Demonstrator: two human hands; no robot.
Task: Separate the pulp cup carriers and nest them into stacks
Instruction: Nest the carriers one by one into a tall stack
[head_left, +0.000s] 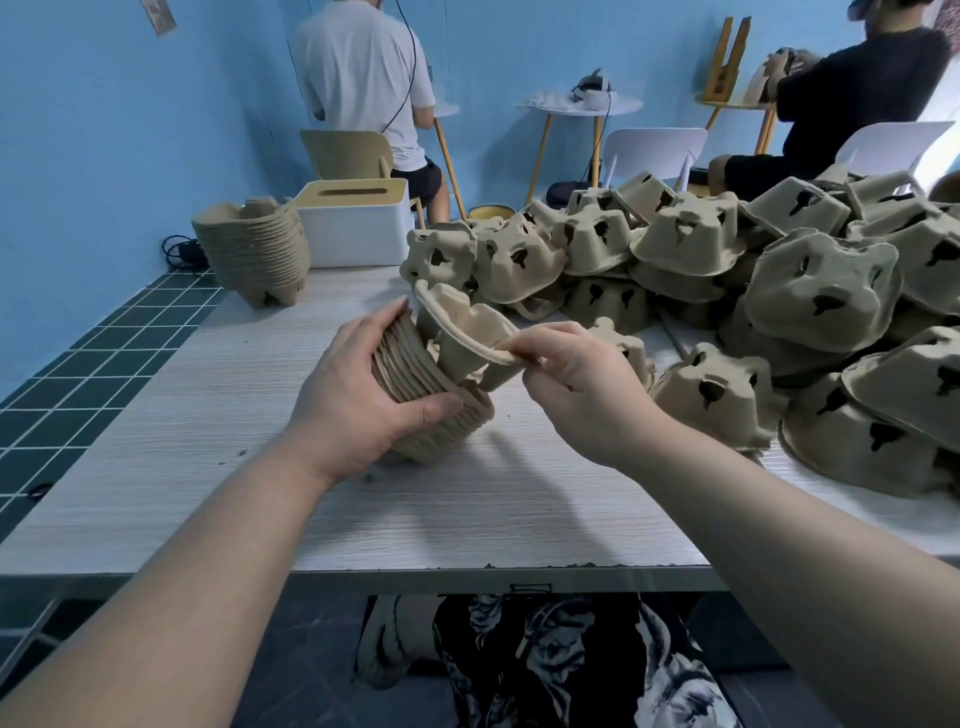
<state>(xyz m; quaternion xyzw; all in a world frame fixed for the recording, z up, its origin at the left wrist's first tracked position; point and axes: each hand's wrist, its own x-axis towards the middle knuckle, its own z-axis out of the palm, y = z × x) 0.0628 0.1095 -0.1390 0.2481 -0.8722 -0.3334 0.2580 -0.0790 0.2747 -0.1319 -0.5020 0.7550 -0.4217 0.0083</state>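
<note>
Head view, inspector A: left hand (358, 395) grips the tilted stack (431, 410) on the table (218, 457), fingers curled round its side; its open end faces up and right.

Inspector B: Right hand (576, 387) pinches the rim of 1 loose carrier (467, 332), partly seated in that open end, tipped toward the heap (727, 291).

A: So the right hand is nearer; seating likely runs down the stack's axis, leftward.

B: Finished stack (254, 249) stands well apart, far left. Bare tabletop lies toward the near edge.
</note>
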